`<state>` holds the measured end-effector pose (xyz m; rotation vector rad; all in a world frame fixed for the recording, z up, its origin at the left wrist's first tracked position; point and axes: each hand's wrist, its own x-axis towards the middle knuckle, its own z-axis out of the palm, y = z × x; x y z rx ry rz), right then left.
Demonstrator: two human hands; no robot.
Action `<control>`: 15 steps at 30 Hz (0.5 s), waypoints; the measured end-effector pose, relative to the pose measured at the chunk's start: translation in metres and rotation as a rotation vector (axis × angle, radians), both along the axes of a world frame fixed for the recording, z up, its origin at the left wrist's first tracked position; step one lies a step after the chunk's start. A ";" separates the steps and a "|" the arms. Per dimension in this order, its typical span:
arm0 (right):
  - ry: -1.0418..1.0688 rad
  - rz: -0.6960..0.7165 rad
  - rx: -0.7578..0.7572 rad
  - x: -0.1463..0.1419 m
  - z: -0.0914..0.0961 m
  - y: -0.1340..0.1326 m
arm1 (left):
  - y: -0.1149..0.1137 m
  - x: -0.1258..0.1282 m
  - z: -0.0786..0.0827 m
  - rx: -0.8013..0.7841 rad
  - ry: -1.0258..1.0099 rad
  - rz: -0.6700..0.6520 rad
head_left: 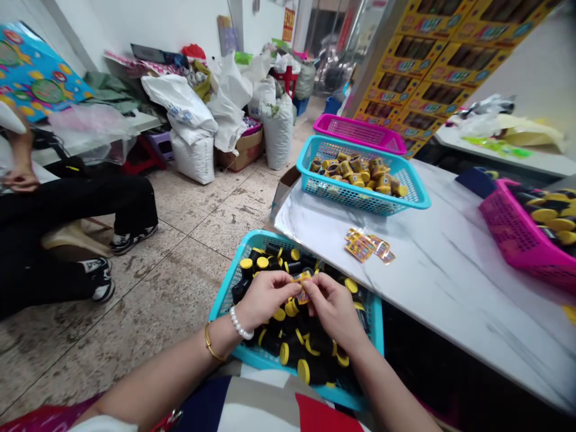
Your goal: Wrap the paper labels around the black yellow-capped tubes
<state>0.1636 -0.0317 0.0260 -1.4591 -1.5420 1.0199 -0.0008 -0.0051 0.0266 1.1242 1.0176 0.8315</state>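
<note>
My left hand [265, 297] and my right hand [330, 306] meet above a teal basket [225, 294] on my lap, which is full of small black bottles with yellow caps [288, 351]. Both hands pinch a small yellow and orange label [302, 285] between their fingertips, and it seems to wrap a bottle that the fingers mostly hide. My left wrist wears a pearl bracelet and a gold bangle.
A white marble table [450, 282] on the right carries loose labels [369, 247], a teal basket of labelled bottles [360, 180], and pink baskets [517, 240]. A seated person in black [67, 216] is at the left. White sacks [193, 138] stand behind.
</note>
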 end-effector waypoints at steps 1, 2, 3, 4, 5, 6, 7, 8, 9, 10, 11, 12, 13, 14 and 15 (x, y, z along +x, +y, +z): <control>-0.004 -0.032 0.008 -0.002 0.000 0.000 | -0.001 -0.001 0.000 -0.001 0.001 0.029; -0.008 -0.076 0.033 -0.003 -0.001 0.000 | -0.002 -0.002 0.000 -0.009 -0.004 0.070; -0.011 -0.118 0.059 -0.005 -0.001 0.000 | -0.004 -0.002 0.000 -0.020 -0.014 0.114; -0.014 -0.150 0.079 -0.007 -0.001 0.000 | -0.006 -0.003 0.001 -0.033 -0.027 0.151; -0.015 -0.171 0.096 -0.008 -0.001 -0.001 | -0.009 -0.004 0.001 -0.044 -0.039 0.175; -0.014 -0.182 0.107 -0.009 -0.001 -0.001 | -0.012 -0.004 0.002 -0.054 -0.049 0.183; -0.010 -0.188 0.116 -0.010 -0.001 -0.002 | -0.014 -0.005 0.002 -0.064 -0.054 0.175; -0.006 -0.192 0.127 -0.011 -0.001 -0.002 | -0.017 -0.005 0.003 -0.072 -0.056 0.162; -0.005 -0.195 0.139 -0.011 -0.001 -0.002 | -0.018 -0.005 0.003 -0.080 -0.059 0.153; -0.006 -0.194 0.151 -0.011 -0.001 -0.003 | -0.020 -0.005 0.003 -0.088 -0.068 0.155; -0.009 -0.194 0.162 -0.011 -0.001 -0.003 | -0.020 -0.005 0.003 -0.098 -0.084 0.167; -0.013 -0.194 0.174 -0.011 -0.002 -0.004 | -0.020 -0.005 0.003 -0.111 -0.108 0.188; -0.018 -0.194 0.186 -0.011 -0.003 -0.005 | -0.020 -0.005 0.003 -0.127 -0.134 0.209; -0.024 -0.192 0.199 -0.011 -0.004 -0.005 | -0.020 -0.004 0.002 -0.148 -0.159 0.225; -0.029 -0.190 0.214 -0.011 -0.005 -0.006 | -0.019 -0.004 0.002 -0.172 -0.179 0.231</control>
